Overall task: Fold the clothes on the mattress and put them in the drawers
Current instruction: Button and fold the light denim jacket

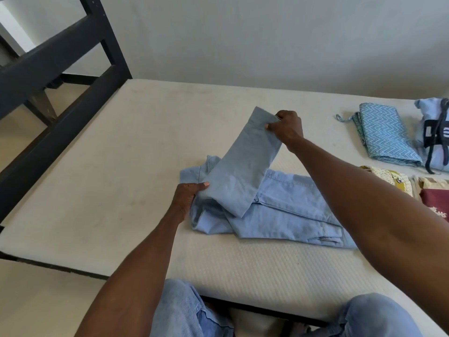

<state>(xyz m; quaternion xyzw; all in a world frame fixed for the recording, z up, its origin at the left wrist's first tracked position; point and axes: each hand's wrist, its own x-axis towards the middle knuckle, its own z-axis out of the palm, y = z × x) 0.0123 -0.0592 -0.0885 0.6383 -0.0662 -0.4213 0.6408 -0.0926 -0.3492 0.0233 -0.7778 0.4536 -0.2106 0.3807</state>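
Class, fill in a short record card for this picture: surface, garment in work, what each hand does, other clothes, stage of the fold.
Surface: bare cream mattress
Garment in work: light blue jeans
Left hand: grip on the fold near the garment's left edge
Right hand: pinches the raised leg hem
Other clothes: zigzag blue cloth, grey-blue printed top, maroon garment, all folded at the right
Stage: fold not yet finished

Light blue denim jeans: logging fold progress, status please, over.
Left grip holds the light blue denim jeans at the fold. Right grip pinches the raised leg's hem. Nothing in the way on the cream mattress.
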